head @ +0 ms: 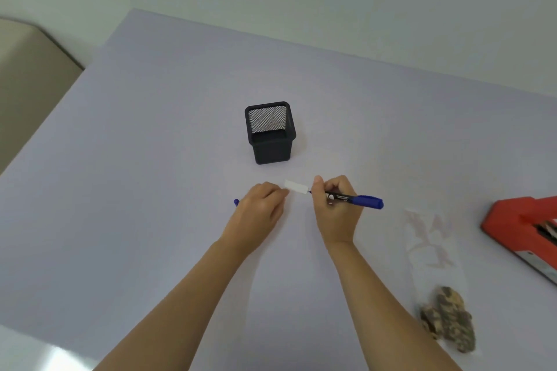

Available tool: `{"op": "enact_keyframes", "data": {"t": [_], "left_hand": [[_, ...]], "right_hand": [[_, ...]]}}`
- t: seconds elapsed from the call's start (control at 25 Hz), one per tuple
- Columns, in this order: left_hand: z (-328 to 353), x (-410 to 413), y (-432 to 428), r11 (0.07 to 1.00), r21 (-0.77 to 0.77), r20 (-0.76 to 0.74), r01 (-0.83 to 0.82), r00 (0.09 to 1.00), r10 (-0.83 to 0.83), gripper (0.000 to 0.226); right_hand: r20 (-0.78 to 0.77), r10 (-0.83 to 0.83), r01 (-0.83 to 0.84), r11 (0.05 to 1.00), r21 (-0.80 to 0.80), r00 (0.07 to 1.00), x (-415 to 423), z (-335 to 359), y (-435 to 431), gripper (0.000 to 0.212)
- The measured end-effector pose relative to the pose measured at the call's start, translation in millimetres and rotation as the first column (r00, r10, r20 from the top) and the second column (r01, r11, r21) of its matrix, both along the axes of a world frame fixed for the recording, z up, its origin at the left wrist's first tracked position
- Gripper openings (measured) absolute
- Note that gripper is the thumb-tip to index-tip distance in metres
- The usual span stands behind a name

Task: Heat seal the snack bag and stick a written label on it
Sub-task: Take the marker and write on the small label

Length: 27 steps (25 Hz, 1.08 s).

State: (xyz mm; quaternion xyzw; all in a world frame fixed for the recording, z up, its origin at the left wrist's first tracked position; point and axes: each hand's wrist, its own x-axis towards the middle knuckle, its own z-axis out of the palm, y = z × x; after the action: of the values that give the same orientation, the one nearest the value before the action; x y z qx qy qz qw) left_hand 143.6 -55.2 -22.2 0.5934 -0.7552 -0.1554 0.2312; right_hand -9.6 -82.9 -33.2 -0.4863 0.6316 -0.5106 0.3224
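The counter [150, 159], pale lilac, filled most of the frame. At its centre stood a black mesh pen pot [269, 132], upright. Just below the pot in the frame lay a small white label [297, 187], flat on the counter, between the two hands.

The left hand [259, 211] lay knuckles up at the label's left end. Its grip was nearly closed, the curled thumb and forefinger meeting on that end of the label. A small blue piece [236, 202] showed at the hand's left edge; whether the hand held it or it merely lay underneath could not be told.

The right hand [334, 205] had its grip closed round a marker [352, 198] with a black barrel and a blue rear end that pointed toward the right of the frame. The marker's tip sat at the label's right end.

The snack bag [434, 250], clear with a faint print, lay flat in the lower right of the frame, well apart from both hands. Brown lumpy snacks [449, 316] were bunched in its near end. A red heat sealer [518, 229] was at the right edge, partly cut off by the frame, just beside the bag's far end. A beige padded shape [30, 69] showed in the upper left, beyond the counter's edge.
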Motion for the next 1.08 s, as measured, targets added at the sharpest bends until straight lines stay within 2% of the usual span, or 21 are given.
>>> {"op": "enact_keyframes", "data": {"t": [0.12,0.2,0.28,0.36,0.4,0.48,0.52,0.64,0.72,0.88,0.96,1.08], "left_hand": [[-12.8,-6.4,-12.2,0.998,0.055,0.048,-0.011,0.999,0.008,0.040],[-19.0,-7.4,-5.8,0.998,0.059,0.028,-0.035,0.999,0.033,0.039],[-20.2,-14.3,8.8,0.992,0.101,-0.047,-0.075,0.996,0.080,0.035],[-19.6,-23.5,20.7,0.977,0.148,-0.168,-0.152,0.970,0.176,0.019],[-19.1,-27.5,24.1,0.961,0.181,-0.245,-0.210,0.936,0.251,0.011],[-17.0,-29.6,24.0,0.926,0.222,-0.332,-0.306,0.869,0.367,0.010],[-15.9,-27.6,22.1,0.929,0.205,-0.327,-0.308,0.873,0.361,0.012],[-20.7,-18.6,16.0,0.989,0.079,-0.187,-0.121,0.973,0.134,0.021],[-27.0,-12.8,13.4,0.996,0.074,-0.139,-0.049,0.989,0.059,0.026],[-25.0,-17.9,11.0,0.975,0.176,-0.261,-0.135,0.949,0.178,0.013],[-23.5,-19.2,6.8,0.956,0.233,-0.298,-0.177,0.923,0.243,0.014],[-23.8,-16.1,10.0,0.983,0.154,-0.237,-0.101,0.962,0.136,0.017]], "right_hand": [[-0.047,0.040,-0.040,0.999,-0.014,0.998,-1.5,-12.8,-1.4,0.036],[-0.063,0.056,-0.058,0.998,-0.029,0.996,-1.7,-19.9,0.2,0.043],[-0.051,0.053,-0.056,0.997,-0.062,0.997,-2.1,-21.7,1.4,0.040],[-0.035,0.055,-0.058,0.996,-0.075,0.998,-2.1,-20.3,2.4,0.033],[-0.020,0.061,-0.063,0.995,-0.073,0.998,-2.0,-18.9,2.3,0.031],[0.002,0.067,-0.067,0.996,-0.067,0.998,-3.7,-17.5,1.7,0.030],[0.004,0.065,-0.064,0.996,-0.062,0.998,-5.1,-17.5,2.5,0.030],[0.005,0.074,-0.073,0.996,-0.043,0.997,-7.1,-18.4,13.0,0.035],[-0.021,0.122,-0.123,0.991,-0.044,0.992,-4.0,-20.9,22.4,0.040],[-0.057,0.180,-0.182,0.983,-0.027,0.982,-1.9,-22.7,24.4,0.041],[-0.072,0.207,-0.210,0.977,-0.034,0.976,-2.9,-22.8,23.9,0.041],[-0.086,0.232,-0.235,0.972,-0.027,0.969,-2.7,-23.6,24.6,0.037]]}}
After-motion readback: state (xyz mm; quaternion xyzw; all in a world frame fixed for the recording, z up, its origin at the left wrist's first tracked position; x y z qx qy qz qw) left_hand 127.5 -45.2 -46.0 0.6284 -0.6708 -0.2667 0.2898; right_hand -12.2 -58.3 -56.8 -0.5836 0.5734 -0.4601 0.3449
